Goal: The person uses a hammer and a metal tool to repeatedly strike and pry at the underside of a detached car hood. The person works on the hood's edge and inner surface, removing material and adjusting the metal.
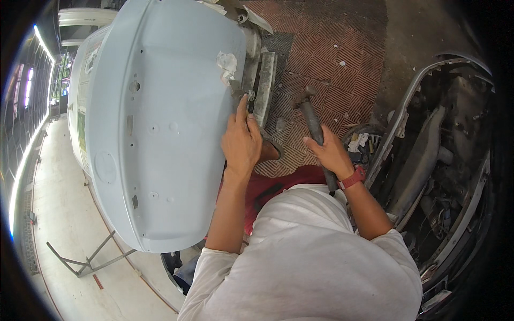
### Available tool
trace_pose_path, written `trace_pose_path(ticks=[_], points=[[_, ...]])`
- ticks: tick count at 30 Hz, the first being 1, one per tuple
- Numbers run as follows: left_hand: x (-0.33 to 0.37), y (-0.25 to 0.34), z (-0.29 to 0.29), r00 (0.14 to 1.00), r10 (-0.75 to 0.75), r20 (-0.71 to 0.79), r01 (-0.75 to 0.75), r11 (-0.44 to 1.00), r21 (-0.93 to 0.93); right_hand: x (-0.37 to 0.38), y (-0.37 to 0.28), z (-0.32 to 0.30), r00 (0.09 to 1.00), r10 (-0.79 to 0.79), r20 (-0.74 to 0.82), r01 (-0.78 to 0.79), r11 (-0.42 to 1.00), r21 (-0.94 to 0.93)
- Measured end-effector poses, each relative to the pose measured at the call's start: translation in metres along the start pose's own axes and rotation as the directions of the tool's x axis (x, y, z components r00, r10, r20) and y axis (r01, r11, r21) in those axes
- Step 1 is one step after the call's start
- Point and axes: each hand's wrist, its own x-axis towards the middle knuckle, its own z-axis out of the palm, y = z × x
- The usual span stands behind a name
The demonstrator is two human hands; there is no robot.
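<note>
My right hand (333,156) is wrapped round the dark handle of a hammer (311,119). Its head points away from me, over the matted floor. My left hand (242,140) lies at the right edge of a pale blue-grey car trunk lid (176,96). Its index finger is stretched out and reaches a small metal part (250,96) at that edge; the other fingers are partly bent and I see nothing held in them. A torn whitish patch (227,63) is on the lid just beyond this finger.
Red and dark patterned mats (332,69) cover the floor ahead. On the right stands an open car body part (423,155) with bare metal edges. A container with small items (361,143) sits beside my right wrist. A metal stand (83,265) is at lower left.
</note>
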Motion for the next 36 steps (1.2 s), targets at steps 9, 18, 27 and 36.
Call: trace_pose_path(ticks=[9,18,27,36], points=[[0.019,-0.010,-0.014,0.961,0.113,-0.252,-0.124,0.992,-0.031,-0.002,-0.008,0.017,0.981,-0.194,-0.015,0.194,0.981,0.013],[0.024,-0.027,-0.017,0.927,-0.069,-0.368,-0.097,0.905,-0.415,-0.008,-0.032,0.024,0.987,-0.153,0.056,0.154,0.988,-0.010],[0.042,-0.016,-0.043,0.929,0.157,-0.336,-0.203,0.973,-0.108,-0.009,-0.036,0.024,0.987,-0.160,0.025,0.161,0.987,-0.019],[0.064,-0.023,-0.059,0.935,0.216,-0.282,-0.277,0.940,-0.199,-0.012,-0.049,0.023,0.983,-0.184,0.020,0.185,0.982,-0.047]])
